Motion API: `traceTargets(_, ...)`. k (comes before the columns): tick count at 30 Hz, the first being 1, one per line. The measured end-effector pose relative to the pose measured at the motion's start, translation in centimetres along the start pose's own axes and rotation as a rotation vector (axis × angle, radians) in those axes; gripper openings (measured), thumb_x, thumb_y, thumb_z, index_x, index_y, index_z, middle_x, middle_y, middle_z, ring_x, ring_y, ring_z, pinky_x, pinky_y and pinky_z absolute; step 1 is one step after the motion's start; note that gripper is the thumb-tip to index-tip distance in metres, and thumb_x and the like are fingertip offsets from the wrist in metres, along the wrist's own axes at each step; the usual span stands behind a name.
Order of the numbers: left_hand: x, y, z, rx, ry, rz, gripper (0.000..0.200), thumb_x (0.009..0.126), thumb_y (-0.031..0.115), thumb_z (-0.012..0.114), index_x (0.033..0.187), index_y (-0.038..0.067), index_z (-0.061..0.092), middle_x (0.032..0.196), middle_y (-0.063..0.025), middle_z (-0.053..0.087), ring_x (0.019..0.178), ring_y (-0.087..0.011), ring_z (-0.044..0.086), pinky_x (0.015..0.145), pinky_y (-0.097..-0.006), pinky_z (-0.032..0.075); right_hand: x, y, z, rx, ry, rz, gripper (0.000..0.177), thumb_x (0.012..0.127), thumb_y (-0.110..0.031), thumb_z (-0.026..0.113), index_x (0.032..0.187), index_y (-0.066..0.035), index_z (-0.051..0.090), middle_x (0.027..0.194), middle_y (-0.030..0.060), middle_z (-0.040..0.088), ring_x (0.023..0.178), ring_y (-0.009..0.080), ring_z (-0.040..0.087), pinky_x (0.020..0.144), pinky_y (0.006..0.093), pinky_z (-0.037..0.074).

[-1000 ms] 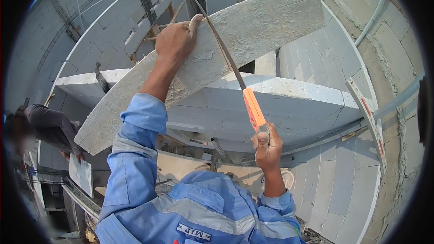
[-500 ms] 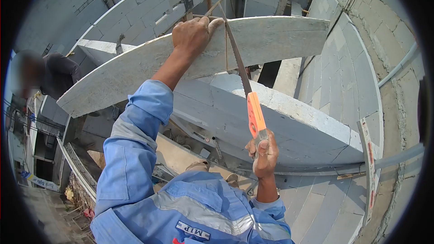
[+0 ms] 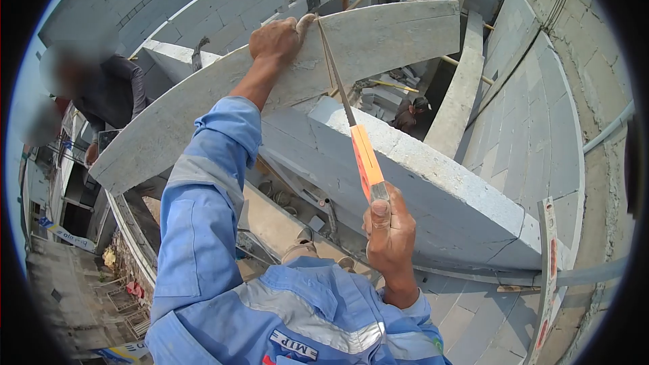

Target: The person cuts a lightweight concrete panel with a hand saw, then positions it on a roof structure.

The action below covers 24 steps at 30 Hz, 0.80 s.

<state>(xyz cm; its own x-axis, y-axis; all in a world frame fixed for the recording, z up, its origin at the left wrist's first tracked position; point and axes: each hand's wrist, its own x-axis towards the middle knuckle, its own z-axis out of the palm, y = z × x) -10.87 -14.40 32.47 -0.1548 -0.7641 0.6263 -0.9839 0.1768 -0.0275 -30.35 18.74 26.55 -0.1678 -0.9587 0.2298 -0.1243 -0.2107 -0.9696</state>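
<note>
A long, pale grey board (image 3: 385,40) with a curved upper edge slants across in front of me. My left hand (image 3: 276,42) is closed over its top edge, the thumb lying close to the saw. In my right hand (image 3: 391,226) is a handsaw (image 3: 366,152) with an orange handle, gripped at the handle's rear end. The toothed blade crosses the board's face, and its tip is at the top edge beside my left thumb. Beneath the board stands a light block wall (image 3: 433,186) with a rough white top.
A co-worker (image 3: 115,91) is at the left, one hand by the board's lower end. Another person (image 3: 409,115) is down below, beyond the wall. A spirit level (image 3: 546,263) leans at the right. A concrete beam (image 3: 461,94) runs behind the board.
The saw has been drawn back toward me; its tip stuck out past the board's top edge before. The view has shifted, and the person below has come into sight.
</note>
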Motion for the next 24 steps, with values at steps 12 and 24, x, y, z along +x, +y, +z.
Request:
traceTargets(12,0.5,-1.4,-0.7,-0.056,-0.076,-0.169,0.072,0.098,0.065,0.022,0.096,0.017,0.075,0.086,-0.0176,0.071,0.082,-0.0364,0.07,0.069,-0.0471,0.054,2.2,1.1,-2.3,0.017,-0.034,0.006,0.052,0.102,-0.042,0.047,0.124,0.004,0.056,0.063,0.0016,0.05,0.058,0.0089,0.049,0.052,0.0272,0.039)
traceTargets(24,-1.9,-0.6,-2.3,-0.08,0.05,-0.06,0.067,0.098,0.063,0.028,0.087,0.014,0.072,0.081,-0.0143,0.071,0.075,-0.0334,0.07,0.061,-0.0458,0.053,8.3,1.2,2.7,-0.116,0.001,-0.231,0.053,0.103,-0.045,0.043,0.12,0.004,0.057,0.061,-0.0022,0.046,0.052,0.0066,0.041,0.047,0.0256,0.034)
